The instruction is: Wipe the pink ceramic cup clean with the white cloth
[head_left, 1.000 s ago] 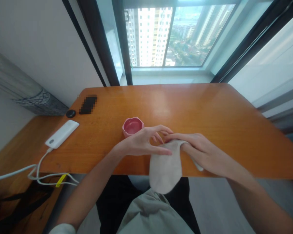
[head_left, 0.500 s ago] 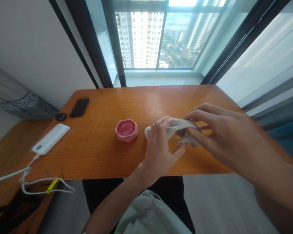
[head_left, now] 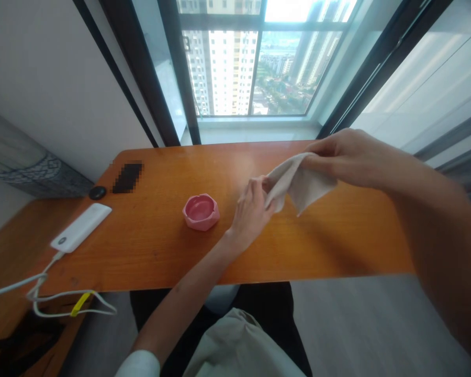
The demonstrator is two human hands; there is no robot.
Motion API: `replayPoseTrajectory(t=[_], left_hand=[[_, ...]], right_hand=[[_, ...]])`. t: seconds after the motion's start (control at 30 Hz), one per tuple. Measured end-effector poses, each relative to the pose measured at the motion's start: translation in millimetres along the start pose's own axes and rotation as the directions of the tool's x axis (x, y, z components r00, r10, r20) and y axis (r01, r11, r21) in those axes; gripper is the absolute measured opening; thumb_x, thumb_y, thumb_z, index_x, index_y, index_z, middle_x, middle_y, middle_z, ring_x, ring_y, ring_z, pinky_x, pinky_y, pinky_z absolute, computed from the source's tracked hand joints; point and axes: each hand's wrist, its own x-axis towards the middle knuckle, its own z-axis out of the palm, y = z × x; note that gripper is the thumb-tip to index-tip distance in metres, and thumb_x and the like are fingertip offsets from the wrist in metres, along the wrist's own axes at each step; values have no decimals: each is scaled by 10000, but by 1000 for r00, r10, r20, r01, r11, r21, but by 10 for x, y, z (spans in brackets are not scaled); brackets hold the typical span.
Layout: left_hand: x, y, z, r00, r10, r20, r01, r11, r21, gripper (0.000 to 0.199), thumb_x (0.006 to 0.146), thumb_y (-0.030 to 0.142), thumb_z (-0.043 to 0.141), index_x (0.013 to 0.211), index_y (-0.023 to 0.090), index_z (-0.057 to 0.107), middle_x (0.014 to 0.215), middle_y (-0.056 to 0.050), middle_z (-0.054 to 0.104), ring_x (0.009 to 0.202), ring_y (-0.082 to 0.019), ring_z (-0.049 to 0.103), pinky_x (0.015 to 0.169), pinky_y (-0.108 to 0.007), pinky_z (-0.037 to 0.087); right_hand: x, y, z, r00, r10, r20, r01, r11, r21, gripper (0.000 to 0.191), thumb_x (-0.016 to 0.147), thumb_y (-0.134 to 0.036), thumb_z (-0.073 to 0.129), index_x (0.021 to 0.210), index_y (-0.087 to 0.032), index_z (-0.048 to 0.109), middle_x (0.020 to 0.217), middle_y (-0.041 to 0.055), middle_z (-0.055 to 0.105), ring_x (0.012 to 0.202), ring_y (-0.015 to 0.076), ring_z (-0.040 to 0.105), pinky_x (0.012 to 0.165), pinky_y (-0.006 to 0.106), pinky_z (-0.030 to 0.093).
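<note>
A thin whitish cloth [head_left: 312, 183] hangs between my two hands above the wooden table [head_left: 157, 230]. My left hand [head_left: 255, 207] grips its left end, fingers closed around the bunched fabric. The upper right part is pinched by my right hand [head_left: 343, 154], which is raised higher, and a loose corner droops below it. Part of the cloth inside the left hand is hidden by the fingers. Left of my left hand, a pink faceted ashtray-like bowl [head_left: 201, 212] sits on the table, apart from both hands.
At the table's left side lie a white power bank [head_left: 80, 228] with a white cable [head_left: 43, 290], a round black object [head_left: 98, 192] and a pixelated dark rectangle [head_left: 127, 178]. Beyond the far edge is a window [head_left: 255, 68]. A grey-blue curtain [head_left: 43, 162] hangs at left.
My right hand has lifted up and away, spreading the bunched cloth open so that a corner hangs down. My left hand still holds the other end, slightly higher. The view has shifted slightly.
</note>
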Motion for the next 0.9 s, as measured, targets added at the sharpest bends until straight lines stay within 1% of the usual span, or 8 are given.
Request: replayPoseTrajectory(t=[0.1, 0.23, 0.4, 0.5, 0.6, 0.7, 0.8, 0.9], left_hand=[[233, -132, -137, 984, 45, -170, -29, 995, 92, 403, 973, 29, 658, 1289, 231, 510, 1266, -103, 688, 1141, -263, 720, 946, -439, 619], [275, -132, -592, 928, 315, -198, -238, 912, 334, 253, 1017, 78, 652, 1188, 258, 607, 1203, -72, 729, 1122, -285, 703, 972, -475, 567], [-436, 9, -693, 780, 591, 207, -615, 662, 428, 237, 1080, 103, 604, 1278, 222, 658, 1225, -72, 778, 1120, -266, 719, 962, -441, 563], [-987, 99, -533, 732, 516, 445, -670, 664, 332, 126, 1092, 130, 613, 1187, 156, 691, 1083, -57, 773, 949, -220, 719, 860, -386, 562], [-1332, 153, -459, 732, 445, 516, -622, 747, 237, 162, 1102, 147, 606, 1243, 148, 687, 1121, -71, 775, 983, -214, 725, 862, -371, 564], [-1438, 116, -520, 821, 356, 447, -496, 832, 248, 210, 1091, 141, 613, 1291, 156, 674, 1286, -92, 773, 1188, -246, 721, 1025, -410, 559], [-1438, 31, -641, 868, 272, 416, -405, 871, 276, 119, 1078, 133, 628, 1177, 173, 680, 1196, -66, 791, 1138, -245, 734, 1065, -442, 545], [-1454, 13, -790, 865, 256, 430, -382, 894, 235, 108, 1075, 114, 601, 1084, 198, 668, 1004, -16, 784, 973, -212, 737, 1077, -440, 543]], right_hand=[[112, -2, -287, 996, -41, 82, 61, 963, -262, 292, 1065, -504, 622, 1067, -342, 865, 848, 43, 766, 796, 278, 707, 957, 531, 614], [-61, 194, -426, 982, -136, -132, 80, 929, -362, 481, 1084, -695, 413, 1353, -507, 766, 1483, -20, 718, 1389, 383, 643, 1266, 615, 507], [-708, 708, 183, 992, -113, -60, 92, 957, -275, 429, 1116, -587, 428, 1313, -476, 792, 1463, 28, 760, 1456, 314, 647, 1305, 511, 503], [-1206, 851, 669, 967, -163, 197, 209, 948, -238, 426, 1121, -381, 457, 1396, -336, 779, 1491, 111, 760, 1469, 403, 659, 1335, 723, 389], [-1660, 643, 1001, 961, -183, 208, 214, 967, -137, 531, 1070, -204, 571, 1570, -365, 653, 1548, 128, 727, 1464, 407, 675, 1273, 726, 480], [-1990, 193, 1229, 956, -265, 125, 260, 964, 49, 829, 1018, -201, 642, 1741, -505, 373, 1570, 43, 718, 1463, 378, 685, 1294, 711, 500], [-2196, -240, 1472, 928, -340, 150, 331, 940, 83, 809, 1013, -255, 706, 1751, -384, 401, 1556, 66, 729, 1435, 394, 705, 1252, 750, 531], [-2309, -532, 1687, 959, -281, 31, 273, 950, 151, 647, 1024, -196, 668, 1655, -291, 555, 1372, 79, 832, 1248, 342, 812, 1192, 670, 611]])
